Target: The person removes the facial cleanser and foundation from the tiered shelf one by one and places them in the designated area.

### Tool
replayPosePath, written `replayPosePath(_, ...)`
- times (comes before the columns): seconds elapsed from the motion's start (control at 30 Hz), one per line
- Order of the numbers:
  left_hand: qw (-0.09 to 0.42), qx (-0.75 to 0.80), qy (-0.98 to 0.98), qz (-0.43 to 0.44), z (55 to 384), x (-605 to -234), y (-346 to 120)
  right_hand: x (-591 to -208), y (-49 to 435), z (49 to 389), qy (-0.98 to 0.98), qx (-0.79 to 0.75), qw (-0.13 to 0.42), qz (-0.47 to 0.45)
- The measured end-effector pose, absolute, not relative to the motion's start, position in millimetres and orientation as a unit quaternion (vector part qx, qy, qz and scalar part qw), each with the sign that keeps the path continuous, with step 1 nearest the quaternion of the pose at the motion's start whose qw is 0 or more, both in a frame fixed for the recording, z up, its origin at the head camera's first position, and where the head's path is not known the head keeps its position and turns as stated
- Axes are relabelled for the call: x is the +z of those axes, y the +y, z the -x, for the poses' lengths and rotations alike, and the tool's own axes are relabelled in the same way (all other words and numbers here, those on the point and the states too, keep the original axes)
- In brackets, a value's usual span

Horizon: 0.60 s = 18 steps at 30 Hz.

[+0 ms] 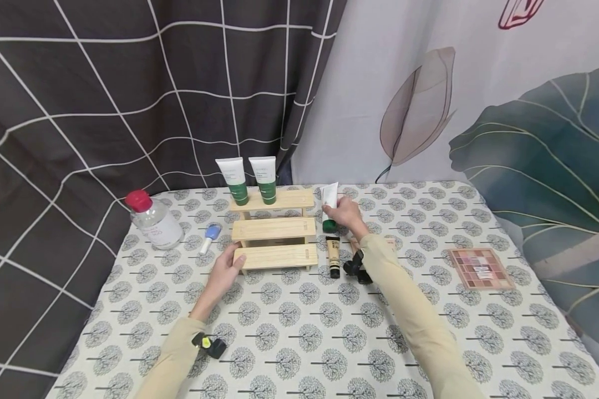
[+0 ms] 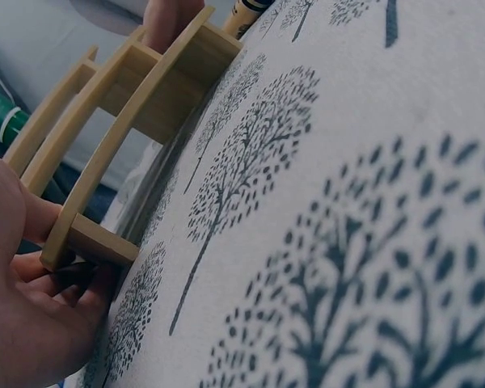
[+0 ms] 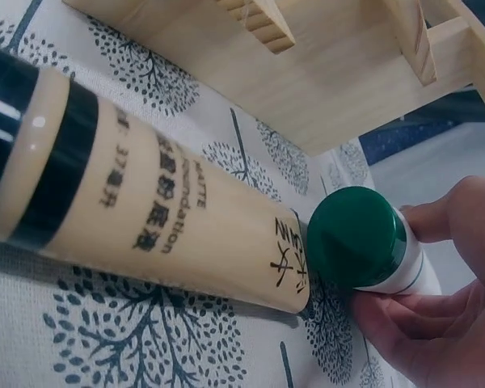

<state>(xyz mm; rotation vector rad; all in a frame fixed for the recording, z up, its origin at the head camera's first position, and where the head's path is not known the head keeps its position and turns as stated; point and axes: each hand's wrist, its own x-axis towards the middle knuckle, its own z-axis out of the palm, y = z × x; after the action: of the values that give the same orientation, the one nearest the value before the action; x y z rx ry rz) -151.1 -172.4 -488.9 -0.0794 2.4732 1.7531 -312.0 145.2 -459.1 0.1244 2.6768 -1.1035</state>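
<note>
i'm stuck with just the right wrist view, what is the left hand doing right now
Observer: The left hand grips the left end of the lowest tier of a pale wooden three-tier stand.
Operator: anything standing on that stand
Observer: Yes, two white-and-green squeeze tubes stand side by side on its top tier, green ends down.
Operator: ok and anything farther over on the right side
Observer: A flat, squarish, pinkish-brown palette lies on the white tree-print tablecloth, to the right of the right hand.
</note>
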Motion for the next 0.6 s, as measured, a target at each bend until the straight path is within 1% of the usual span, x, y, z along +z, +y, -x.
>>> replayPosePath(0.33, 0.059, 0.578, 0.813, 0.028, 153.4, -491.4, -171.4, -454.6, 149.4, 312.3, 0.928, -0.350, 0.122, -0.034)
replayPosePath(0.6, 0.061, 0.573, 0.817, 0.037, 154.6, -492.7, -171.8, -451.9, 154.5, 309.7, 0.924, -0.354, 0.142, -0.028)
